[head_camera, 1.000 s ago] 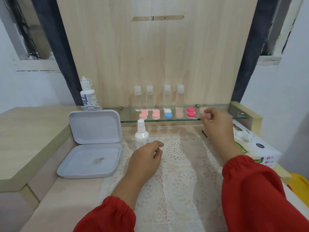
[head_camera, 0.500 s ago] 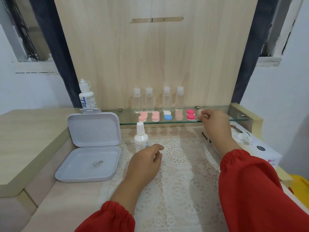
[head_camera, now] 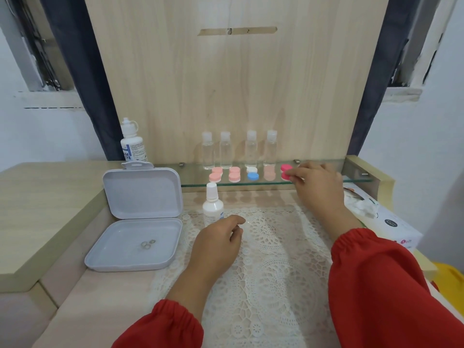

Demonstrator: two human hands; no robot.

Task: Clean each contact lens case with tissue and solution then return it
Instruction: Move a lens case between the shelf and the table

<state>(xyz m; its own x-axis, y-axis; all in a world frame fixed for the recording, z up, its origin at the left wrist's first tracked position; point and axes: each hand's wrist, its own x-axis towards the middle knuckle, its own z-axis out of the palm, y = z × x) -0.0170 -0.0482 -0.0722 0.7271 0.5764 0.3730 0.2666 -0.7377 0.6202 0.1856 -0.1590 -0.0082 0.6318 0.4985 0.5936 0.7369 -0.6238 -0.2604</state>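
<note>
A lace mat (head_camera: pixel 263 267) is spread on the desk nearest the camera, and the left hand (head_camera: pixel 216 244) is rested on it with fingers loosely curled and nothing held. An open grey box (head_camera: pixel 140 217) is seen to its left, with a white spray bottle (head_camera: pixel 213 204) just beyond the fingers. A tissue box (head_camera: pixel 384 217) lies at the right. Farther back, on the glass shelf (head_camera: pixel 351 180), the deep pink case (head_camera: pixel 286 172) is pinched by the right hand (head_camera: pixel 319 184). Other cases (head_camera: pixel 234 174) are lined up leftward, backed by four clear bottles (head_camera: pixel 238 149).
</note>
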